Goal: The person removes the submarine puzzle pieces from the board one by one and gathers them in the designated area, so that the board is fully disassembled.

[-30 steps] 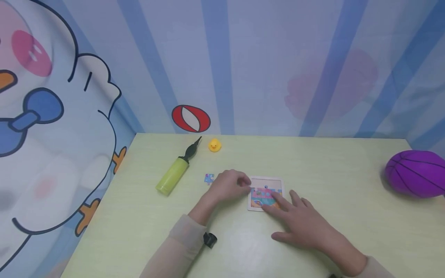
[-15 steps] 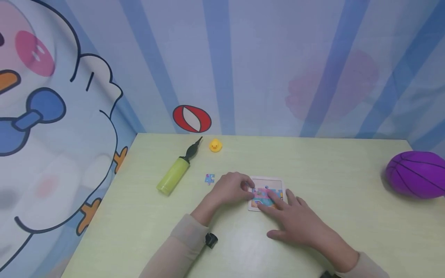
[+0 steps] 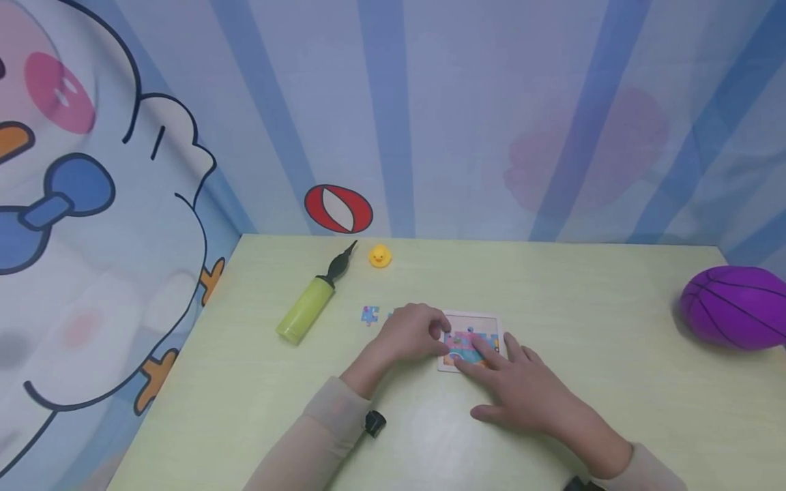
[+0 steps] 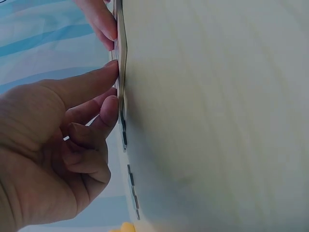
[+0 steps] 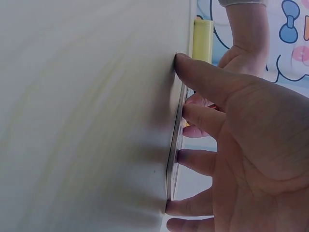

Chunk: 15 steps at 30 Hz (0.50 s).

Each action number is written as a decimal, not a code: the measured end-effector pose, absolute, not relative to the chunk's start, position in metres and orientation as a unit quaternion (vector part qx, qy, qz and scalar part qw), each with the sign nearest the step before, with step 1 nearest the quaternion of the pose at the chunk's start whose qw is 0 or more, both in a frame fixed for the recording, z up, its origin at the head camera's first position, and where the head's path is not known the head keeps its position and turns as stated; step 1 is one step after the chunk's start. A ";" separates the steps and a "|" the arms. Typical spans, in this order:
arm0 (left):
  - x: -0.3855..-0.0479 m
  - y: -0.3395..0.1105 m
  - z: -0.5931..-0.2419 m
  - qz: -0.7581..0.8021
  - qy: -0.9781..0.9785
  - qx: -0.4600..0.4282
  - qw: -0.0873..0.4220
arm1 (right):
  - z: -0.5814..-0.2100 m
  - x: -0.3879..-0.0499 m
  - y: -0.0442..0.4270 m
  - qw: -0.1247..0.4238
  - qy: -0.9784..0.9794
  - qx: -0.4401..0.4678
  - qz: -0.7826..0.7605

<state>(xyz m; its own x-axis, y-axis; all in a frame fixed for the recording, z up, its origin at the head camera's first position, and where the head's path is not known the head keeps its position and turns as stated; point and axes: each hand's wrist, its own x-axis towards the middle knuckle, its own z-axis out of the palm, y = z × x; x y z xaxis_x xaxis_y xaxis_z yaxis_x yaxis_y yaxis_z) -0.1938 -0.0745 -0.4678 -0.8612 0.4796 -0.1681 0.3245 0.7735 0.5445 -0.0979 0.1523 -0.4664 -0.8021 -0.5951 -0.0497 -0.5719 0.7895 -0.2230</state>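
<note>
Resting your spread right hand (image 3: 529,394) on a partly filled puzzle tray (image 3: 482,323), you hold your left hand (image 3: 408,335) curled at its edge, any pinch unclear.

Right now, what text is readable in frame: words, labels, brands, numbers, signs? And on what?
None readable in any view.
Puzzle tray and loose puzzle piece: printed artwork too small to rule out lettering.
Pump, rubber duck, purple ball: no lettering I can make out.
Backdrop: cartoon drawings and stripes, no words visible.
</note>
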 end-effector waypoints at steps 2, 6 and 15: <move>-0.194 -0.074 -0.467 0.255 0.930 0.218 0.150 | -0.467 -0.098 0.152 0.058 0.944 -0.309 -0.098; -0.194 -0.073 -0.467 0.254 0.931 0.218 0.148 | -0.467 -0.099 0.153 0.060 0.944 -0.309 -0.098; -0.193 -0.072 -0.468 0.268 0.930 0.214 0.132 | -0.468 -0.099 0.153 0.068 0.945 -0.305 -0.100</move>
<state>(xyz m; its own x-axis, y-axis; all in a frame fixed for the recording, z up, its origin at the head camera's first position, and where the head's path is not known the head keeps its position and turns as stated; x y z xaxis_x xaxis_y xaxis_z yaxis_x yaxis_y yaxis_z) -0.1928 -0.0724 -0.4678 -0.8733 0.4695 -0.1300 0.3281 0.7640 0.5555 -0.0987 0.1531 -0.4679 -0.8052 -0.5891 -0.0680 -0.5617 0.7944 -0.2311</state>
